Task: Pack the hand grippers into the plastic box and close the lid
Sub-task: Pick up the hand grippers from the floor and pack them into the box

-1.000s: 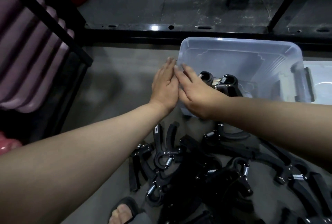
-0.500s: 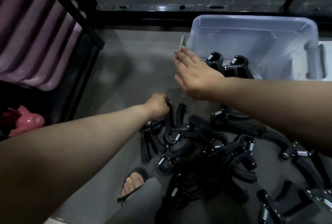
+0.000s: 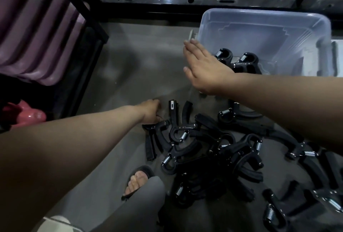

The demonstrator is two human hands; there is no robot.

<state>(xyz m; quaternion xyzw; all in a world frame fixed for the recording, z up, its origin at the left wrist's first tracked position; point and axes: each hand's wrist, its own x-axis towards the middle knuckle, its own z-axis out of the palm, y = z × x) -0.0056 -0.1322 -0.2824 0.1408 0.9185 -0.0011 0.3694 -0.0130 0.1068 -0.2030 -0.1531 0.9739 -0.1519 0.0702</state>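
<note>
A clear plastic box [image 3: 259,11] stands open on the floor at the upper right, with two black hand grippers [image 3: 248,60] leaning inside its near wall. A pile of several black hand grippers [image 3: 213,148] with steel springs lies on the floor in front of it. My right hand [image 3: 202,68] rests flat, fingers straight, against the box's near left corner. My left hand [image 3: 151,111] is curled down at the pile's left edge, its fingers round the top of one hand gripper [image 3: 156,129]. A pale flat piece [image 3: 338,55], maybe the lid, lies right of the box.
Purple padded rolls [image 3: 37,27] fill a black rack at the left, with a pink weight [image 3: 24,114] under it. A black metal floor rail [image 3: 167,6] runs behind the box. A sandalled foot [image 3: 137,181] and a grey trouser leg sit just left of the pile.
My left hand left the box corner, dropped to the pile's left edge and curled onto a hand gripper. My right hand stayed at the box corner. The view tilted downward.
</note>
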